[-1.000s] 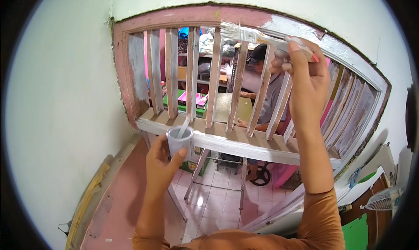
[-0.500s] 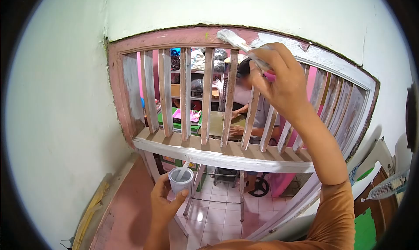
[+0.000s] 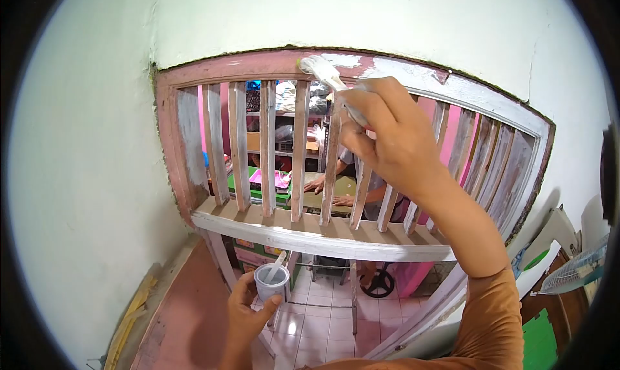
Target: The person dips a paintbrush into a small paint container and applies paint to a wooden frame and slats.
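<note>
My right hand (image 3: 394,134) is closed round a paintbrush (image 3: 332,79), whose white bristles touch the pink top rail (image 3: 239,67) of a slatted wooden frame. White paint covers the rail to the right, with a fresh patch by the brush. Lower down, my left hand (image 3: 248,312) grips a small paint can (image 3: 272,286) with grey-white paint and a stirring stick (image 3: 278,264) inside. The can is upright, below the frame's white lower rail (image 3: 323,241).
Behind the slats, a person's hands (image 3: 329,192) rest on a board, near a pink tray (image 3: 271,179). A ladder (image 3: 354,296) stands on the tiled floor (image 3: 316,334) below. At right are a fan (image 3: 575,273) and a green panel (image 3: 539,334).
The brush has come down onto the top rail and moved left, where a new white patch shows. The view has tilted up, and the can sits lower in it.
</note>
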Motion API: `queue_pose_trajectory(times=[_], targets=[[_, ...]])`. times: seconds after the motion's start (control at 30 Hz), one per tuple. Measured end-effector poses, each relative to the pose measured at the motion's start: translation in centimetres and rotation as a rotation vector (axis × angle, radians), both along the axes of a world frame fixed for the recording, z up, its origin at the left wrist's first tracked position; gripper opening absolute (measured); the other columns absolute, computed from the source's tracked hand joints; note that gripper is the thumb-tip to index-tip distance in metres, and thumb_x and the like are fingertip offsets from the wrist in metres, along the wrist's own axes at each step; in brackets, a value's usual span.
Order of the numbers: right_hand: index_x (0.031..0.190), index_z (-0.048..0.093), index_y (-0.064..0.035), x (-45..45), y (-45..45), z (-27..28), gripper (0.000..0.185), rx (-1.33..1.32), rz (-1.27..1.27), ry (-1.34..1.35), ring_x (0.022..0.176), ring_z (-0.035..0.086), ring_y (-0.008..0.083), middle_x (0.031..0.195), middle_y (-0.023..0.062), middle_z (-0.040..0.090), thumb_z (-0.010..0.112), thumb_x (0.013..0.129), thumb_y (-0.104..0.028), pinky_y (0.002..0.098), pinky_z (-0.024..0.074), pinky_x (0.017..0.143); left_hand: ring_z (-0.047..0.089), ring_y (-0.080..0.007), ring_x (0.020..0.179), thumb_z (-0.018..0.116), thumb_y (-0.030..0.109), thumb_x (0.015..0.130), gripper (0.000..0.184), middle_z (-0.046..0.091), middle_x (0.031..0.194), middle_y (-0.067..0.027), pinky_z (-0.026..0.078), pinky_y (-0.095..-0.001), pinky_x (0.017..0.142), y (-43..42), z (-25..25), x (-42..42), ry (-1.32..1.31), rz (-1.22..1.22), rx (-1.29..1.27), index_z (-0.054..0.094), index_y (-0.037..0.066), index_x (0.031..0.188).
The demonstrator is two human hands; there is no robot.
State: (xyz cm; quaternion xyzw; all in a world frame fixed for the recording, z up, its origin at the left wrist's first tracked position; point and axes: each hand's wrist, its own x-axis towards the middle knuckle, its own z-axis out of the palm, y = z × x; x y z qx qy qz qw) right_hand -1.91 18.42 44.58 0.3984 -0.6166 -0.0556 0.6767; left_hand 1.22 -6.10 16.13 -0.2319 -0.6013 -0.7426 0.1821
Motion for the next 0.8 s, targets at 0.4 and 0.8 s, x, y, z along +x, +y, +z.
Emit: queue_pose_trajectory(times=[0.4, 0.8], targets=[[0.102, 0.062, -0.0019, 3.6, 4.2, -1.2, 0.030, -0.245, -0.173, -0.031, 0.074, 0.059, 0.0294, 0.088, 0.0118, 0.056, 0.075, 0.075, -0.002, 0.0381, 0.0510, 0.062, 0.066, -0.0199, 0.109, 0.086, 0.015, 0.083, 0.056, 0.068, 0.117, -0.0118, 0.050, -0.0346, 0.099, 0.4, -1.1, -0.5, -0.052, -0.006, 0.025, 0.057, -0.004, 0.127], [0.100, 0.062, -0.0025, 1.2, 3.1, -0.3, 0.032, -0.164, -0.106, 0.002, 0.077, 0.058, 0.0273, 0.090, 0.0111, 0.056, 0.076, 0.072, -0.002, 0.0387, 0.0496, 0.062, 0.065, -0.0211, 0.113, 0.086, 0.014, 0.084, 0.056, 0.067, 0.120, -0.0131, 0.050, -0.0354, 0.100, 1.7, -1.7, -0.2, -0.058, -0.039, -0.007, 0.056, -0.004, 0.128]])
